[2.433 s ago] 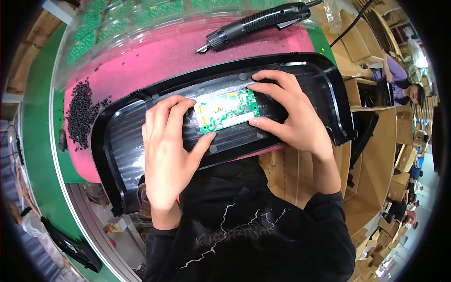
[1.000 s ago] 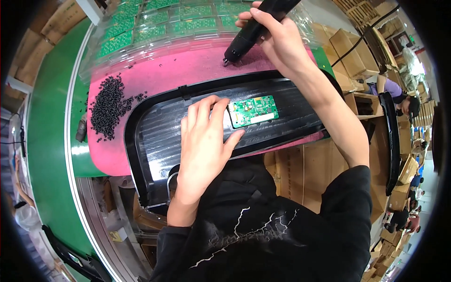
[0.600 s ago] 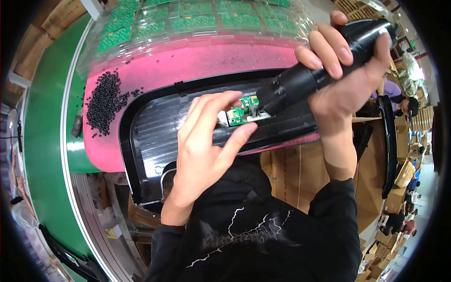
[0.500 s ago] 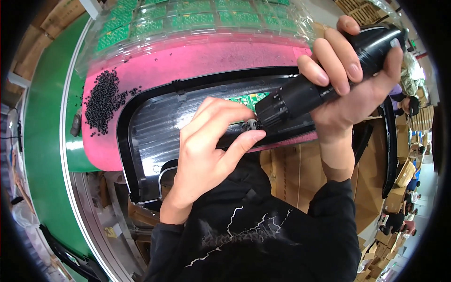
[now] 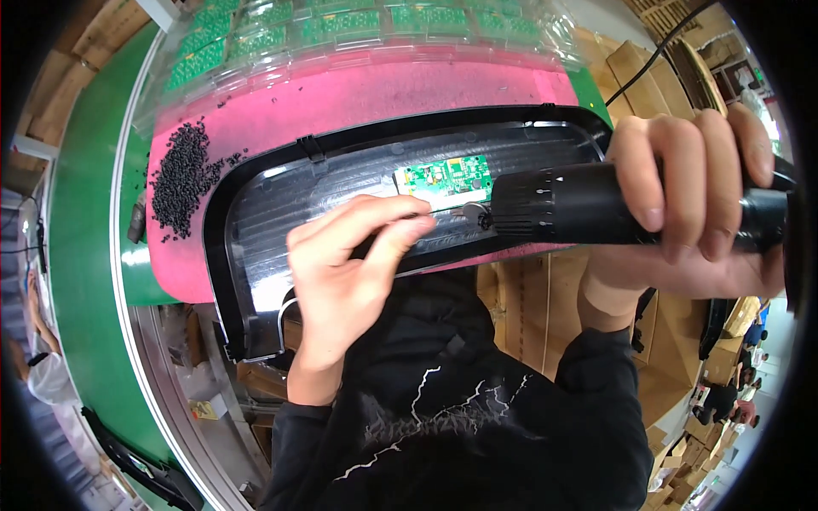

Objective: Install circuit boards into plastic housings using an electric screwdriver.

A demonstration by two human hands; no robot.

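My right hand (image 5: 690,187) wraps around a thick black electric screwdriver (image 5: 588,204) lying almost level, its nose toward the left. Small dark screws cluster around its tip (image 5: 484,218), beside the lower edge of a green circuit board (image 5: 447,177). That board lies inside a long black plastic housing (image 5: 358,175) with a raised rim. Over the housing, left of the screwdriver tip, is my left hand (image 5: 345,264). Its thumb and forefinger come together in a pinch; anything between them is too small to make out.
A heap of small black screws (image 5: 179,183) lies at the left of the pink mat (image 5: 256,111). Clear plastic trays (image 5: 341,34) of green boards stand at the back. The green bench (image 5: 81,230) runs along the left; cardboard boxes (image 5: 528,307) are below.
The screwdriver has swung from a slant to nearly level, with my right hand moving right and down. My left fingers have drawn left from its tip, uncovering more of the circuit board.
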